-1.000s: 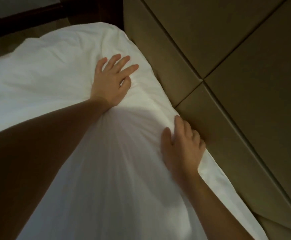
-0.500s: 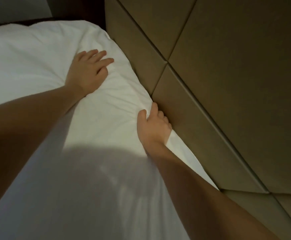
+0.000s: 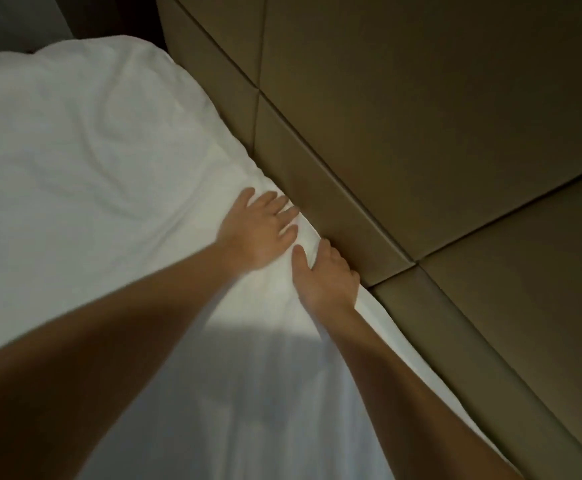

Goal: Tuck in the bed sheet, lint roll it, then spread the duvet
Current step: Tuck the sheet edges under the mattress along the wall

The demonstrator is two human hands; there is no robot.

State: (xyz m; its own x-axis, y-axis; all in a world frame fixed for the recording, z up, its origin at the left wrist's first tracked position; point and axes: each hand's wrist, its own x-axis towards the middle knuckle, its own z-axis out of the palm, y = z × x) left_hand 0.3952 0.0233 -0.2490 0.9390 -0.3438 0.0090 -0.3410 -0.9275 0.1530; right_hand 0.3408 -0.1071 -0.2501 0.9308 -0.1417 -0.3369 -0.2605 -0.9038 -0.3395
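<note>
white bed sheet covers the bed from the near bottom edge up to the far corner, softly creased in its upper part and darkened by a shadow lower down. its right edge runs along a wall of tan padded panels, touching them all the way. the left hand lies palm down on the sheet just beside that edge, fingers straight and slightly spread, pressing the cloth flat. the right hand sits just below it, nearly touching it, at the very edge: the thumb rests on top of the sheet, a small ridge of cloth rises between thumb and forefinger, and the other fingers bend down over the edge into the gap against the panels (their tips are hidden there). both bare forearms reach in from the lower left and bottom.
</note>
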